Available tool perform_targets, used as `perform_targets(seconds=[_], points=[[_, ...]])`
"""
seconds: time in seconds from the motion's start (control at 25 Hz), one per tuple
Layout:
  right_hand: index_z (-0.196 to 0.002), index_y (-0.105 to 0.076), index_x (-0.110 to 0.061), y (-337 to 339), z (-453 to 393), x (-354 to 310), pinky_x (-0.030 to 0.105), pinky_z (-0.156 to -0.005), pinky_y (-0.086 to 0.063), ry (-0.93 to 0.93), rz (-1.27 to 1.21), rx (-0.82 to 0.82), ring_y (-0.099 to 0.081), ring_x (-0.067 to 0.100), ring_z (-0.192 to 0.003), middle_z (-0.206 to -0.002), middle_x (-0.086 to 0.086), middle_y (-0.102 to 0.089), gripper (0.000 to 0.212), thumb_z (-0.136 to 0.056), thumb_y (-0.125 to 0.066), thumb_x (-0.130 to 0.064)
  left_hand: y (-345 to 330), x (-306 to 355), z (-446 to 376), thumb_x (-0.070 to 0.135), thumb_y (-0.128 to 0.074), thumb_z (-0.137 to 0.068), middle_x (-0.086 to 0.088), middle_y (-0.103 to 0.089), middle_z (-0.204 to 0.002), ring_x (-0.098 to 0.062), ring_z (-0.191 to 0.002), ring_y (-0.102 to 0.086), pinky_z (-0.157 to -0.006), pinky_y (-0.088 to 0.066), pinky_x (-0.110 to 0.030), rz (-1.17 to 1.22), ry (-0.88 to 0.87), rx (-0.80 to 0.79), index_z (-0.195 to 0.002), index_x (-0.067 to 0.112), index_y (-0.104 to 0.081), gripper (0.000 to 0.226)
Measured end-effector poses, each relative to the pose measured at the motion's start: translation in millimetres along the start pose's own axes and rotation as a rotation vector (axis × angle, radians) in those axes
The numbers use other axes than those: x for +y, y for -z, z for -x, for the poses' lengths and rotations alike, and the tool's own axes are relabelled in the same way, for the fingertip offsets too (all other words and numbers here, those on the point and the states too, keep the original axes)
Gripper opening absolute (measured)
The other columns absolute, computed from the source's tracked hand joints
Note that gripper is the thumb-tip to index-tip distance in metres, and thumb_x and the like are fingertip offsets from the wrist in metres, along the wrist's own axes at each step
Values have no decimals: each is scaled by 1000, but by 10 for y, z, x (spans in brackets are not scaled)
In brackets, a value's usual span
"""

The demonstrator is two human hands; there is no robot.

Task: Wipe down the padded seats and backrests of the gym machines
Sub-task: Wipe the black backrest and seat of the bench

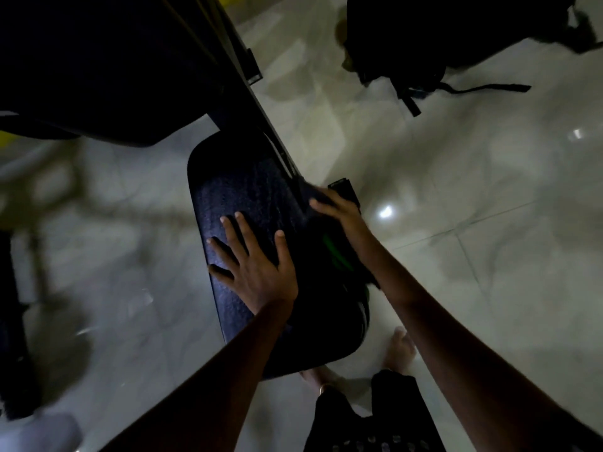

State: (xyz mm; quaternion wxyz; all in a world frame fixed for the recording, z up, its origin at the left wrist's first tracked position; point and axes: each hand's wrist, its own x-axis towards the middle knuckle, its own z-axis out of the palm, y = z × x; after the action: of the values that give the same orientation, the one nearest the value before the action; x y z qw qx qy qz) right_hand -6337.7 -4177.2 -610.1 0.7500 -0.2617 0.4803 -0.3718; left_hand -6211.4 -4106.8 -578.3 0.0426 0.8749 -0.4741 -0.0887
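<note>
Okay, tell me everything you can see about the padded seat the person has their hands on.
The padded seat is a dark, near-black pad with rounded corners and a pebbled, vinyl-like surface. It runs lengthwise away from the person above a pale tiled floor, its far end meeting the machine's dark frame. The left hand lies flat on it, fingers spread. The right hand rests at its right edge over something dark with a green streak, too blurred to identify.
</note>
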Motion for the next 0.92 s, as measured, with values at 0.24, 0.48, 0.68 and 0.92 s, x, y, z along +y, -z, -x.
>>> perform_targets(seconds=[0.24, 0.48, 0.68, 0.92], points=[[-125, -56, -11, -235, -626, -261, 34, -104, -43, -10, -8, -49, -52, 27, -121, -134, 18, -53, 36, -90, -58, -7, 1, -17, -11, 64, -13, -83, 1, -6, -160, -30, -146, 1, -113, -1, -57, -8, -5, 16, -152, 23, -9, 80], [-138, -30, 11, 126, 56, 122, 10, -85, -47, -6, 68, -116, -42, 18, -120, -138, 10, -40, 48, -90, -38, 14, -8, 21, -2, 63, -16, -85, 0, -8, -160, -31, -146, 0, -113, 0, -56, -2, 3, 21, -152, 23, -11, 78], [-132, -52, -6, -227, -843, -327, 37, -109, -38, -15, -9, -136, -48, 29, -126, -137, 18, -50, 44, -88, -60, -10, -18, 6, -10, 64, -13, -84, 1, -6, -160, -30, -147, 1, -113, 0, -56, -19, 1, 1, -152, 24, -9, 78], [-132, -50, -6, -220, -788, -162, 29, -101, -43, -30, -12, -83, -51, 25, -119, -128, 13, -55, 40, -92, -55, -6, -5, -5, -18, 64, -13, -84, 1, -5, -160, -29, -147, 2, -114, 0, -56, -15, -4, 12, -152, 23, -10, 79]])
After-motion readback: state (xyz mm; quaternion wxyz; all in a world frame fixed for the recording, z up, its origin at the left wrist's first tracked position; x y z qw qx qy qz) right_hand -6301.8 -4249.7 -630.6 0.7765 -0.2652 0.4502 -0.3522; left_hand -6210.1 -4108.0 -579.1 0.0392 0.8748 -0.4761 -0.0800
